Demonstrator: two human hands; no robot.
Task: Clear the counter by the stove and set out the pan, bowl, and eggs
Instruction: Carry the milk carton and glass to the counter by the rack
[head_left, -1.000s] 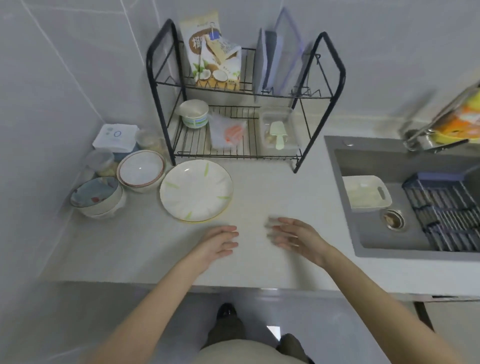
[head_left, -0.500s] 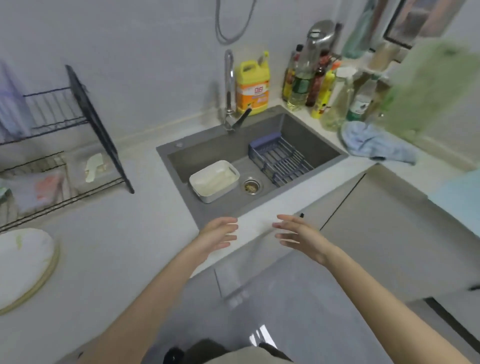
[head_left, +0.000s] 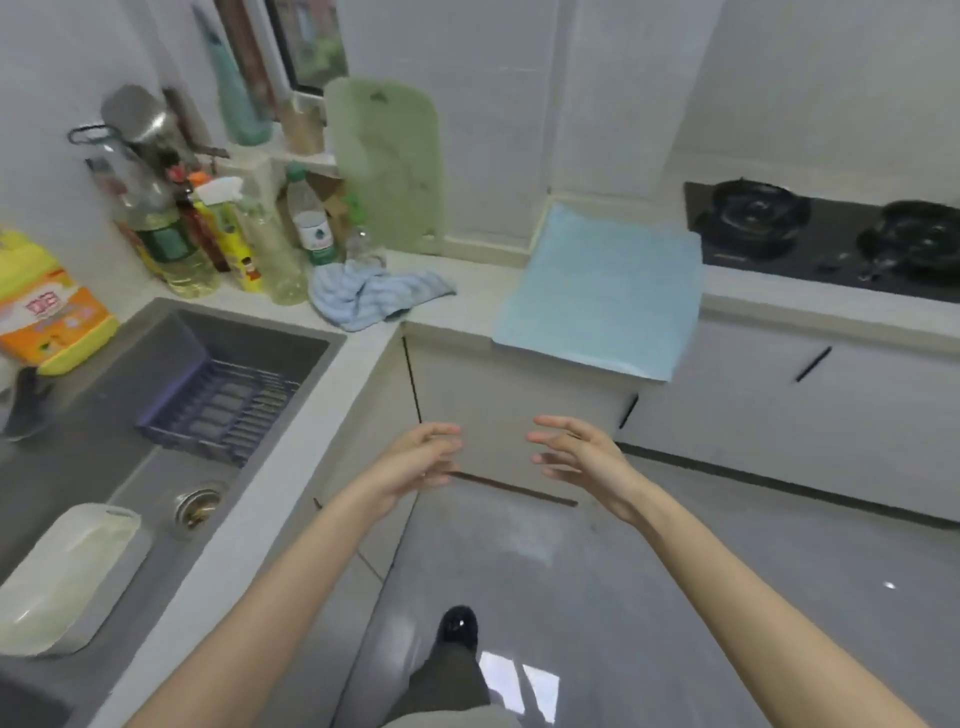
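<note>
The grey floor (head_left: 623, 597) is the biggest open space, right under your arms, with cupboard doors along its far edge. The counter (head_left: 483, 291) bends round a corner, and the part by the stove (head_left: 831, 244) lies ahead on your right. The sink (head_left: 78, 467) is on your left. A flat blue mat (head_left: 597, 296) covers the counter by the stove, and its front edge hangs a little over the counter's edge. A green cutting board (head_left: 387, 166) leans on the wall in the corner. The yellow bottle (head_left: 41, 306) has an orange label, but its words are too blurry to read. Half a second ago the sink was in the middle; now it is at the side and the stove shows. Your left hand (head_left: 421, 457) and right hand (head_left: 582, 452) are both open, fingers loose, holding nothing, up over the floor.
</note>
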